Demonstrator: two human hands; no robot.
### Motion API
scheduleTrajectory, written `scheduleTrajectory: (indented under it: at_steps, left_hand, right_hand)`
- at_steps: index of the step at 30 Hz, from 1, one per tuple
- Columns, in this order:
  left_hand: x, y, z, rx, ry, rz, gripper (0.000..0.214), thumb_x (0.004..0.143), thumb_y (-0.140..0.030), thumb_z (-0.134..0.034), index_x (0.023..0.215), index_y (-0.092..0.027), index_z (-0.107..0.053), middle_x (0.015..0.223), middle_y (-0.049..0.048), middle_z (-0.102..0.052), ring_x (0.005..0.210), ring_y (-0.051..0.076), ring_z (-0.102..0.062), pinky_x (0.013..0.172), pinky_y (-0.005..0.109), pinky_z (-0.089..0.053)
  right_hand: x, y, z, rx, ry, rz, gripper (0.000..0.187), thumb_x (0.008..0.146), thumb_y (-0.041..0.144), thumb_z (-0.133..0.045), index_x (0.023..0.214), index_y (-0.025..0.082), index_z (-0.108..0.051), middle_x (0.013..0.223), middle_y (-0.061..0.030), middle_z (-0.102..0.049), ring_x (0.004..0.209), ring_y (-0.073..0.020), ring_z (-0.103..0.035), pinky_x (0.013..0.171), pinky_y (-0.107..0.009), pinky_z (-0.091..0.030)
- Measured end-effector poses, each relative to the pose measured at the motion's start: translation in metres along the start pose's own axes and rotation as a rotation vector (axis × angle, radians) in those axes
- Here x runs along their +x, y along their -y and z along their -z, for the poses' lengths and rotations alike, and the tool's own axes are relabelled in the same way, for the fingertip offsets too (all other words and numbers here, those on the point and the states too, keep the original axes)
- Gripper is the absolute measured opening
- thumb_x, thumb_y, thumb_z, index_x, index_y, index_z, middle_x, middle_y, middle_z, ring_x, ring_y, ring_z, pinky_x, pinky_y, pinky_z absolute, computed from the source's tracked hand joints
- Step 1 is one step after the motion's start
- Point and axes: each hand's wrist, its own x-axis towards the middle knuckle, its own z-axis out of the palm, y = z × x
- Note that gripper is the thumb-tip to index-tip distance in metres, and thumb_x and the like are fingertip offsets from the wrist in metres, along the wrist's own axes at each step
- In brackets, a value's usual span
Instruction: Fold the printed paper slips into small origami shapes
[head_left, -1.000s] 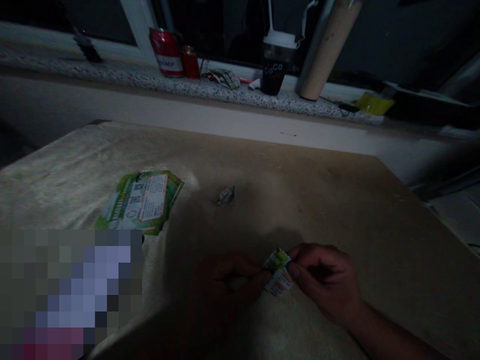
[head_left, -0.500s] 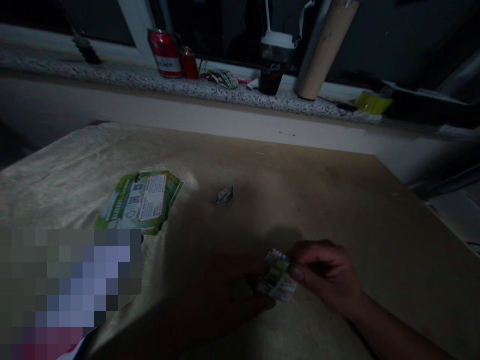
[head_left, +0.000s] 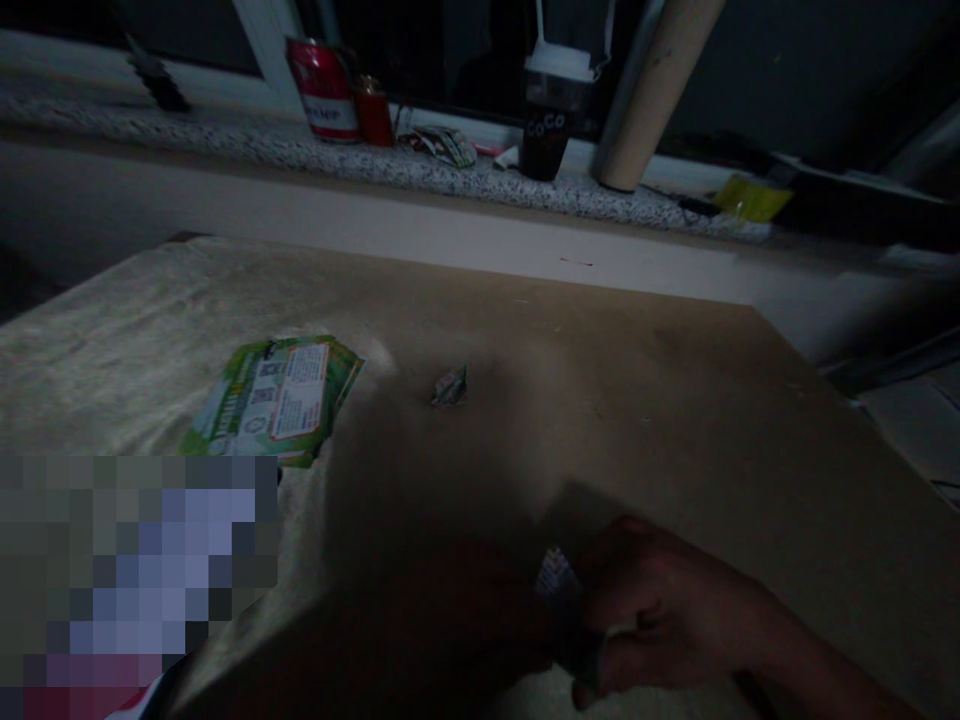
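Note:
Between my two hands, low and right of centre, is a small printed packet with a pale patterned tip showing; it looks folded or bent, and most of it is hidden by fingers and shadow. My right hand is closed on its right side, fingers curled and thumb below. My left hand lies in deep shadow against its left side, with the fingers hard to make out but seemingly pinching it. Farther off on the table lies a small folded packet. To the left rests a fanned stack of green printed packets.
The table reaches a wall with a speckled stone sill. On the sill stand a red can, a red lighter-like cylinder, crumpled wrappers, a dark cup and a cardboard tube. A blurred-out patch covers the lower left.
Both hands have moved lower and closer together. My right hand has turned and curled more over the packet, whose green face no longer shows. The view has shifted slightly.

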Motion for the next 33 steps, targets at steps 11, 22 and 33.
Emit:
scheduleTrajectory:
  at_steps: [11, 22, 33]
  left_hand:
    - [-0.001, -0.007, 0.002, 0.045, -0.005, 0.089, 0.022, 0.106, -0.032, -0.050, 0.102, -0.021, -0.069, 0.094, 0.0034, -0.076, 0.080, 0.020, -0.071, 0.069, 0.027, -0.047]
    - [-0.003, -0.005, 0.003, -0.104, -0.094, 0.081, 0.030, 0.107, -0.042, -0.050, 0.099, -0.025, -0.073, 0.083, 0.0006, -0.073, 0.071, 0.016, -0.066, 0.067, 0.023, -0.048]
    - [-0.001, -0.011, 0.005, -0.018, -0.064, 0.140, 0.033, 0.108, -0.038, -0.047, 0.097, -0.022, -0.073, 0.082, 0.0007, -0.074, 0.070, 0.016, -0.068, 0.063, 0.025, -0.044]
  right_hand:
    - [0.002, 0.008, 0.002, -0.071, -0.063, -0.014, 0.030, 0.101, 0.038, -0.065, 0.078, 0.020, -0.073, 0.065, -0.0018, -0.071, 0.061, -0.0146, -0.066, 0.057, -0.026, -0.046]
    - [0.005, 0.009, 0.004, -0.019, -0.136, 0.053, 0.014, 0.095, 0.032, -0.076, 0.089, 0.020, -0.080, 0.076, -0.0032, -0.081, 0.069, -0.0139, -0.077, 0.061, -0.021, -0.055]
    - [-0.001, -0.002, -0.004, -0.044, -0.212, 0.037, 0.030, 0.096, 0.041, -0.073, 0.079, 0.016, -0.077, 0.062, -0.0026, -0.072, 0.055, -0.0104, -0.065, 0.053, -0.021, -0.044]
